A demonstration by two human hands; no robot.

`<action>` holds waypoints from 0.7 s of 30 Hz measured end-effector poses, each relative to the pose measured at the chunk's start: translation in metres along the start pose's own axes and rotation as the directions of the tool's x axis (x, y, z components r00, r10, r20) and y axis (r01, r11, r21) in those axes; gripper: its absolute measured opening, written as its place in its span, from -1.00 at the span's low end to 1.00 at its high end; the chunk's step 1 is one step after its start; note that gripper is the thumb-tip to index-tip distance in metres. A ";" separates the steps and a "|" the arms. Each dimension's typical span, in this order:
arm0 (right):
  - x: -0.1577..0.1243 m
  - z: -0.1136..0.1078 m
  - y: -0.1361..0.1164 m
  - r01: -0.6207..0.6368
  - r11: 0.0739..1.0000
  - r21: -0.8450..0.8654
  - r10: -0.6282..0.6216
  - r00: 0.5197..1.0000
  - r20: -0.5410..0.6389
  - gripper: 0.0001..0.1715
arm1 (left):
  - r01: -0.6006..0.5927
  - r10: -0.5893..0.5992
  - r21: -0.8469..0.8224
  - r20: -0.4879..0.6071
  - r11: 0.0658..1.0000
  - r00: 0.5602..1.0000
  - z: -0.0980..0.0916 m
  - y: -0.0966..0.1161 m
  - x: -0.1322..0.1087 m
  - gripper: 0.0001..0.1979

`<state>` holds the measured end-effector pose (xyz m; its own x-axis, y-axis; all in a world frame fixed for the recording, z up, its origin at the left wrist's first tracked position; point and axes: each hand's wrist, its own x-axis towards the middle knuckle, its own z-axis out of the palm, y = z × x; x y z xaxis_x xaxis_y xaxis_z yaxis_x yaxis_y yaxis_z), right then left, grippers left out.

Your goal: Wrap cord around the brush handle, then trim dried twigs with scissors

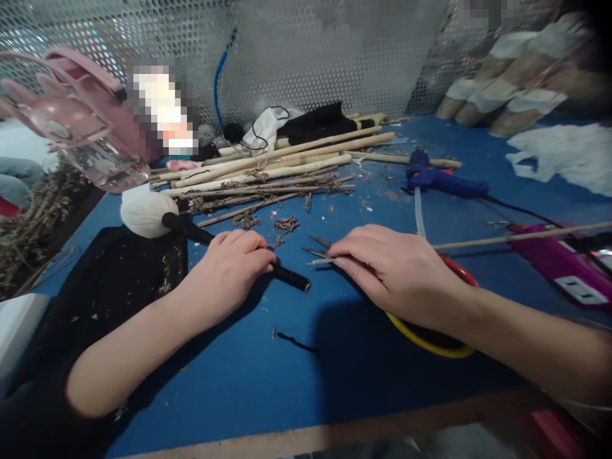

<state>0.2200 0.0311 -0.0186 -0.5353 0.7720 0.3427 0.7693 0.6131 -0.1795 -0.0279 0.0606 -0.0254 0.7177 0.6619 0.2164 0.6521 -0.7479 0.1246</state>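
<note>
Black is the wrapped stick (289,275), over the middle of the worktop (239,395); the left hand (243,255) presses around it, I judge for steadiness, leaving its tip (307,285) free. The right hand (382,261) pinches scissors (318,253) and a thin rod (478,241). Near the left edge is a clear bottle (98,164); its contents I cannot tell.

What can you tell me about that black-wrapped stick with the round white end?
The black-wrapped stick has a slim, straight shaft covered in what looks like dark fabric. A plump, off-white, cloth-like head narrows into the shaft at one end; the other end is blunt, with a pale tip showing. It slants over the blue table, head at upper left in the picture. The left hand grasps it, hiding part of the shaft. Whether the head rests on anything is unclear.
</note>
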 end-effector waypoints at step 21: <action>0.000 0.005 -0.003 0.228 0.973 -0.036 -0.226 0.972 0.057 -0.66 | 0.023 -0.029 -0.165 -0.036 0.986 0.999 -0.002 0.001 0.003 -0.81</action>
<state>0.2159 0.0305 -0.0225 -0.7143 0.6217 0.3212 0.6390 0.7667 -0.0630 -0.0255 0.0611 -0.0227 0.6890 0.6813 0.2473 0.6192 -0.7306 0.2878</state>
